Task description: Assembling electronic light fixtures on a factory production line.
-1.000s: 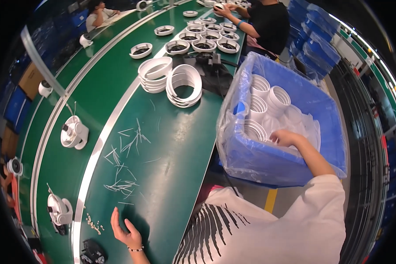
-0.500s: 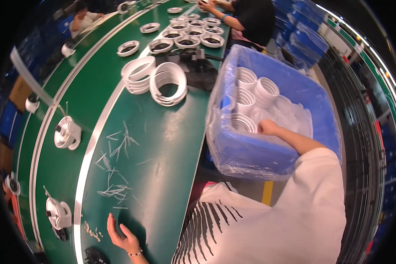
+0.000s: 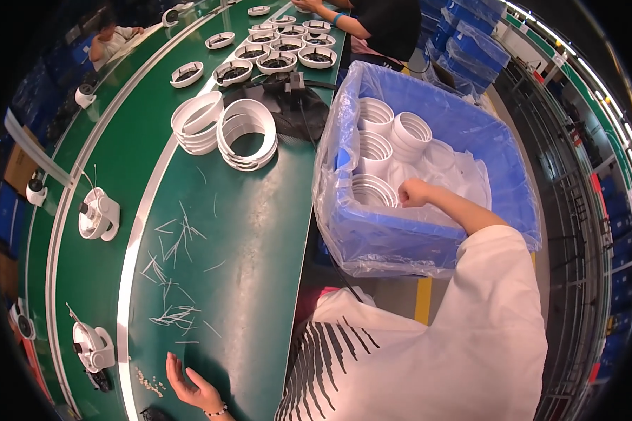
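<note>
Round white rings are nesting in ridges. Beside them the right hand is sitting curled, grip unclear; the left hand is hovering wide-fingered.

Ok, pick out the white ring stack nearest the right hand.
The ring stack at the blue bin's near-left corner, lowest in the picture: the right hand is right beside it; every other stack sits farther off.

An open lane is running along the counter between scattered white strips and the blue bin. A stack of white rings is obstructing its far end. Bin walls are surrounding the right hand, leaving passage from above.
</note>
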Motion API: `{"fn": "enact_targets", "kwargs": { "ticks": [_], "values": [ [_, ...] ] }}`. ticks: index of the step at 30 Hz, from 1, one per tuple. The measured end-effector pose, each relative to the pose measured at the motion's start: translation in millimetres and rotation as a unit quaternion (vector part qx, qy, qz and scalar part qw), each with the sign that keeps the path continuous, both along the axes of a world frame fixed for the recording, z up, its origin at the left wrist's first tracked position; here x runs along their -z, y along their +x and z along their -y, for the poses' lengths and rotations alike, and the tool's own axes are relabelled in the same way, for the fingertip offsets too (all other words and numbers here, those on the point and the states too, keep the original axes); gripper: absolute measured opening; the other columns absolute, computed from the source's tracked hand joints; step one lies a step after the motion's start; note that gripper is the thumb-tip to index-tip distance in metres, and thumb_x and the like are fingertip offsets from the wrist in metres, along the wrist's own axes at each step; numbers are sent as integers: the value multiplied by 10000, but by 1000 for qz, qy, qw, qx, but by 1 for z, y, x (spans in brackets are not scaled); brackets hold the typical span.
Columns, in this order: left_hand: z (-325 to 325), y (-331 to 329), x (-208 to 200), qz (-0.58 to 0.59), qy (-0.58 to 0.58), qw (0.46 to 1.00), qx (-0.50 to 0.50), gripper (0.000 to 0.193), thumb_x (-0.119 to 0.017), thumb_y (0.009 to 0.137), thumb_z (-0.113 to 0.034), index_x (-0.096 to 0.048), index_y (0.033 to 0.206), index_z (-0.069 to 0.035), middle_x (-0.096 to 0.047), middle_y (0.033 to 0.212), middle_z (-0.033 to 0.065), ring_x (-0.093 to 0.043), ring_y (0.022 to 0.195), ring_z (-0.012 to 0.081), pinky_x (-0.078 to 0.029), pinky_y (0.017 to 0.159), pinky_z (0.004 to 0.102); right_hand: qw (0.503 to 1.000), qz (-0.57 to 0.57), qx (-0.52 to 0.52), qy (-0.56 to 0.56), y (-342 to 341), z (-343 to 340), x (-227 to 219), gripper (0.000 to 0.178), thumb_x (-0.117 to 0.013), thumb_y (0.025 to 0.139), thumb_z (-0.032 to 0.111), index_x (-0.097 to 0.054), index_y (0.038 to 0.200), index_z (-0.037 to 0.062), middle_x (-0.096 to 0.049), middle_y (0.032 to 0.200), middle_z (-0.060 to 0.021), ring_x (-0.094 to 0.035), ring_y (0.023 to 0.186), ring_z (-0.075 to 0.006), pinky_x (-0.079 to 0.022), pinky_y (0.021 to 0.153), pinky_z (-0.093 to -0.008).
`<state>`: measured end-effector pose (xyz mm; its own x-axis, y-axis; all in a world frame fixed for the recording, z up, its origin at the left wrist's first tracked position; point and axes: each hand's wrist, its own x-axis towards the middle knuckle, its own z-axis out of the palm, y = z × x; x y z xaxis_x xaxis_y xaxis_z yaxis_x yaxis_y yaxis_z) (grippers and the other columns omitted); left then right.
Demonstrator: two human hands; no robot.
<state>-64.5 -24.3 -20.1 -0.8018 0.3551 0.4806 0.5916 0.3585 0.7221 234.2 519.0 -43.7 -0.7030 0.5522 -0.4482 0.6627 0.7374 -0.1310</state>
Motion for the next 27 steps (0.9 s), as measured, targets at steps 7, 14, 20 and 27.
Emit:
{"fn": "enact_targets", "kwargs": {
  "ticks": [7,14,20,27],
  "values": [
    [3,2,0,10,12,1000,0,346,-398,785,31,-440,1127,66,-479,1152,167,-495,1034,263,-398,859,346,974,25,169,-146,11,-19,-45,235,-762,530,136,-588,654,38,-588,598,-32,-588,558,-142,-455,512,-274],
    [2,1,-3,18,36,999,-20,344,-418,759,44,-458,1099,70,-494,1131,170,-501,1024,258,-400,865,331,929,-164,308,120,5,0,-166,29,-630,648,15,-610,654,-5,-563,546,-65,-570,468,-135,-435,403,-249],
    [8,-3,10,-6,32,999,-2,339,-433,734,59,-481,1070,56,-514,1103,178,-523,989,266,-433,816,326,895,-444,-23,42,-110,45,-254,91,-558,721,39,-621,732,-26,-520,542,-15,-469,464,-70,-360,428,-196],
    [14,-4,10,-68,0,998,1,343,-460,694,80,-501,1033,54,-543,1051,190,-549,942,290,-441,799,328,910,-251,-82,-320,-320,43,-185,165,-603,745,88,-626,882,0,-627,810,-61,-596,680,-117,-503,534,-233]
  ]
}}
